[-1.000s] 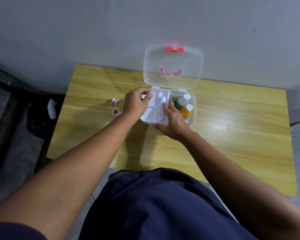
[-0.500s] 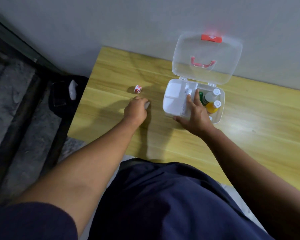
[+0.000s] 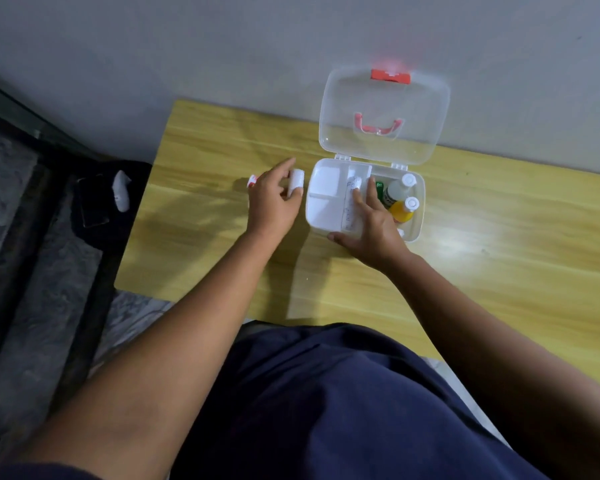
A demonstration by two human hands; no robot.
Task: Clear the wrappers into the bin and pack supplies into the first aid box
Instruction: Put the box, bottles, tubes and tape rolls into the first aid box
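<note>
Left hand pinches a white roll just left of the open box at the desk's far edge, while the right hand lies flat, fingers straight, seemingly pressing a packet inside.

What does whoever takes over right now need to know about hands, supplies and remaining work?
Left hand pinches a small white gauze roll beside the open clear plastic first aid box.
Right hand, fingers straight, presses a long white packet in the middle compartment.
Done: white-capped clear bottle and yellow bottle packed; white wrapper in the black bin.
Left: pack the held roll and the red-and-white tape roll on the yellow table, close lid.
</note>
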